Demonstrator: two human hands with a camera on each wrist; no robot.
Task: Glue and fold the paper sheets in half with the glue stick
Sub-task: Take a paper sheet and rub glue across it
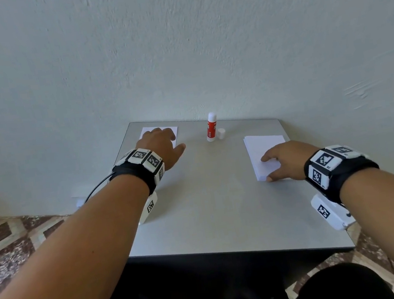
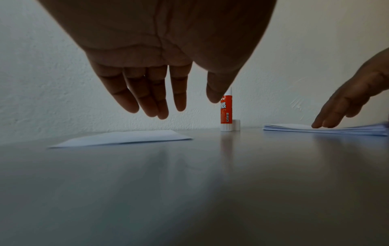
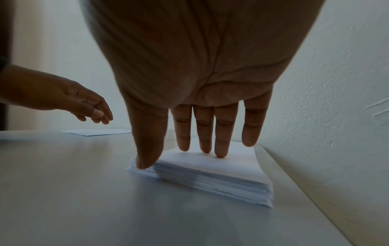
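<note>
A red and white glue stick (image 1: 211, 127) stands upright and uncapped at the table's back middle, its white cap (image 1: 221, 133) beside it. A single white paper (image 1: 172, 130) lies flat at the back left; my left hand (image 1: 164, 143) hovers just above it, fingers straight, holding nothing. In the left wrist view this hand (image 2: 168, 99) hangs clear of the paper (image 2: 126, 138). A stack of white sheets (image 1: 263, 151) sits at the right. My right hand (image 1: 283, 160) rests on the stack (image 3: 210, 169), straight fingertips (image 3: 220, 149) on the top sheet and the thumb at its near corner.
The grey table (image 1: 210, 198) stands against a pale textured wall (image 1: 177, 50). Its right edge runs close to the wall in the right wrist view. Patterned floor tiles (image 1: 13, 238) lie to the left and front.
</note>
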